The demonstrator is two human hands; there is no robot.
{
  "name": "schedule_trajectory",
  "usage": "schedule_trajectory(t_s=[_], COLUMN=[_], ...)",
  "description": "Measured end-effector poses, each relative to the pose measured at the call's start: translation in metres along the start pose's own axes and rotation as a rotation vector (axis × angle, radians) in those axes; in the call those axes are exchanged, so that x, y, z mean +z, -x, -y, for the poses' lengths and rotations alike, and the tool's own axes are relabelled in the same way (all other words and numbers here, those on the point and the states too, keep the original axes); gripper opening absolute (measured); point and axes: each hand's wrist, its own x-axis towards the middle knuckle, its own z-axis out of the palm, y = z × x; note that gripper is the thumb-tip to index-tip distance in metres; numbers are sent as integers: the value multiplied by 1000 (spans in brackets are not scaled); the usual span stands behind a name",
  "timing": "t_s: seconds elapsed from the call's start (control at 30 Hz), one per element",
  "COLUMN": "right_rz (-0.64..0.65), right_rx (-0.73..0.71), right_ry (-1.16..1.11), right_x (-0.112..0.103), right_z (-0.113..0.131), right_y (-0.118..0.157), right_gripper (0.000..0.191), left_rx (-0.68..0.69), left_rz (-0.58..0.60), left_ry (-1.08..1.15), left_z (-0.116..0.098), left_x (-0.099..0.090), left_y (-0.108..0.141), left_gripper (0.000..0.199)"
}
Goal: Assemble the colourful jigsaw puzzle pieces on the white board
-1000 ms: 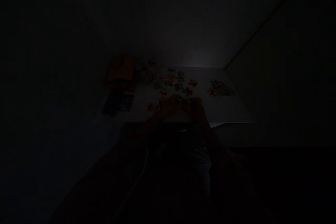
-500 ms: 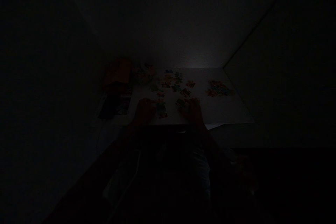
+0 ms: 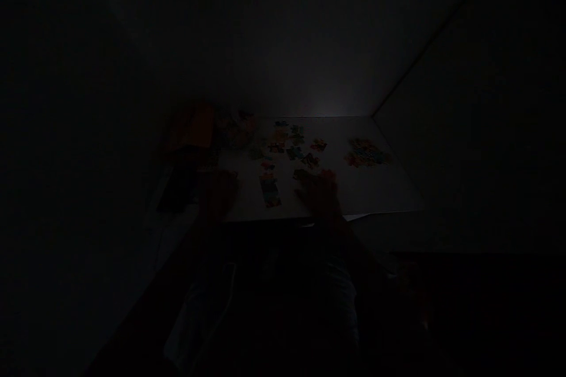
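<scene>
The scene is very dark. My left hand hovers or rests by the left part of the white tabletop, beside a dark picture sheet; its fingers are too dim and smeared to read. My right hand lies at the front of the table with thumb and fingers apart. Its fingertips reach a green puzzle piece, partly covered by the hand. Between my hands lies a short upright strip of joined puzzle pieces. Just beyond it sits a small reddish piece. Several loose puzzle pieces are scattered further back.
A heap of puzzle pieces lies on the right of the white table. An orange bag or box stands at the back left, with a patterned bundle beside it. The dark picture sheet lies front left. A wall rises behind.
My left hand has drawn away to the left from the strip of pieces. My right hand stays near the green piece and now looks flatter. The view has shifted slightly.
</scene>
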Motion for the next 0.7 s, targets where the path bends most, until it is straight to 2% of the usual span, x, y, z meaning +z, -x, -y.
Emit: schedule_trajectory(t_s=[0.07,0.2,0.4,0.57,0.7], right_rz=[-43,-75,-28,-32,-103], right_rx=[61,95,95,113,182], right_ry=[15,40,57,33,45], right_x=[6,11,12,11,-1], right_z=[-1,-5,-12,-20,-28], right_y=[1,1,3,5,-25], right_gripper=[62,78,81,68,54], left_rx=[-49,-31,-47,64,67], left_rz=[-11,28,48,64,31], left_ry=[-10,54,88,140,194], left_z=[-3,-1,7,13,13], left_x=[4,11,21,27,27], left_y=[1,0,0,0,-1], left_gripper=[53,73,84,94,106])
